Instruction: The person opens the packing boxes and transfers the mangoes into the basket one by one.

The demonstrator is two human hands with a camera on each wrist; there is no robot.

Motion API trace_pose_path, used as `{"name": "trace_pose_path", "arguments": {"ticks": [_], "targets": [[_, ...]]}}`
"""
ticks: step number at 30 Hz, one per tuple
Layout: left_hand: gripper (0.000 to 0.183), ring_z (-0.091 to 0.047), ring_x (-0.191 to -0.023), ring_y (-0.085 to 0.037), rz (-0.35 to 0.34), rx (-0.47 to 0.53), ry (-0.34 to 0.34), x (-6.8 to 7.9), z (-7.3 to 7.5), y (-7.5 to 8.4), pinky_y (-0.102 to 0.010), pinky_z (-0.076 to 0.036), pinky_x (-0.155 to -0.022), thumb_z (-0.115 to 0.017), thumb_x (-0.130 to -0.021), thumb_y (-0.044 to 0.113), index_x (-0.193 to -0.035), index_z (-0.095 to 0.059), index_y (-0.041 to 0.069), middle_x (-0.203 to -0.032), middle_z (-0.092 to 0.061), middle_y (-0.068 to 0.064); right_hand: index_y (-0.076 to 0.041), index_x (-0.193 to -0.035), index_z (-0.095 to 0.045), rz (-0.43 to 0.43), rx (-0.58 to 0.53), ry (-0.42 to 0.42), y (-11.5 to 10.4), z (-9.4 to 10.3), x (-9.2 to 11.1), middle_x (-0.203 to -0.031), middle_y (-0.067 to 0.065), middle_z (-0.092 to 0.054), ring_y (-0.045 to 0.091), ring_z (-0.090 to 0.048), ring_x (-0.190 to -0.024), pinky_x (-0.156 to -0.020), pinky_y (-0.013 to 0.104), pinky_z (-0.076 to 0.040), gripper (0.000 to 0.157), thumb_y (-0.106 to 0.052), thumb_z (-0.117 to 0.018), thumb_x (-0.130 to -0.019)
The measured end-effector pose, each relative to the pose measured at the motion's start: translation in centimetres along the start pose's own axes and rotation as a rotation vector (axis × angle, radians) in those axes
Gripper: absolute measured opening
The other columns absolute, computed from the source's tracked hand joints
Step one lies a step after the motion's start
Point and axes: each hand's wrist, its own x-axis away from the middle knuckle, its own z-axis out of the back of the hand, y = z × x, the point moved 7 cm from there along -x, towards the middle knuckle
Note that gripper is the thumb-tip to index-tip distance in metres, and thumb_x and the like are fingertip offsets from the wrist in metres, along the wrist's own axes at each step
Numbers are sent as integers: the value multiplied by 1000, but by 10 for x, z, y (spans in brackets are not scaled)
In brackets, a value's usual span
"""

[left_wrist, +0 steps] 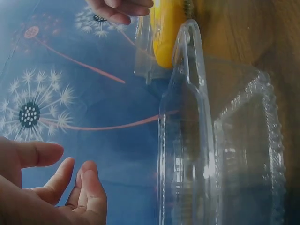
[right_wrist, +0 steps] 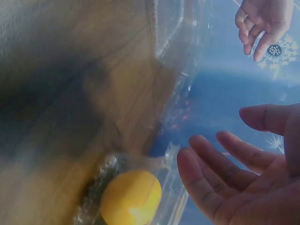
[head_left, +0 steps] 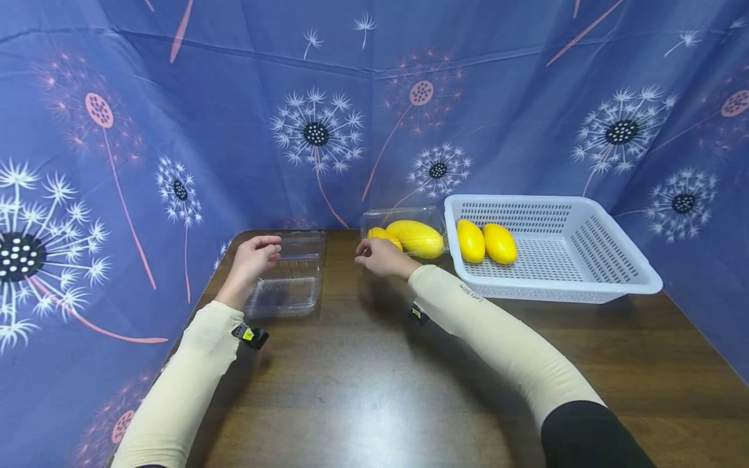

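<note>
Boxed fruit (head_left: 422, 244): yellow, at least two; just beyond and to the right of the right hand (head_left: 383, 258), which hides part of the nearer one.
Right box (head_left: 379, 216): clear plastic, around that fruit; close by the right hand's fingers. Contact: cannot tell.
Right hand: fingers spread loose and slightly bent, thumb held apart from them; palm visible in its own wrist view.
Left box (head_left: 287, 292): clear plastic, two hollows showing, one beyond the other; just right of the left hand (head_left: 251, 265), well left of the right hand.
Left hand: fingers loosely bent, thumb apart; clear of the box in its own wrist view.
Basket (head_left: 562, 283): white, slotted; right of the right hand, just beside the right box.
Basket fruit (head_left: 471, 240): two, yellow, side by side, at the basket's end nearer the right hand.
Sleeves (head_left: 497, 331): cream, up to both wrists; small dark device (head_left: 250, 335) at the left wrist, below the left hand.
Worktop (head_left: 351, 364): brown, wood-grained, under both hands; pale glare on the near side.
Cloth (head_left: 234, 97): blue, dandelion print; beyond both hands.
</note>
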Motion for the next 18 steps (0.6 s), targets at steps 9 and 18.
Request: {"name": "trace_pose_path", "arguments": {"ticks": [9,18], "targets": [[38,-62,-95,-12,10,-7,-78,-10,-26,8,-37,-50,-97,-47,-101,14,-135,-50,-1,-132,-53,-19,-5,-110,-65,-39,36,41,11,24,-2,-103,13,-71,24,-66,-93,-85,35,-52,24,-21,-59,-94],[36,-63,-102,-24,38,-35,-123,-15,-58,12,-35,-53,-89,-49,-99,13,-133,-54,1,-125,-59,-17,0,-130,-55,-118,102,42,22,43,-1,-127,19,-62,32,-61,-113,-97,43,-49,42,-24,-57,-96]]}}
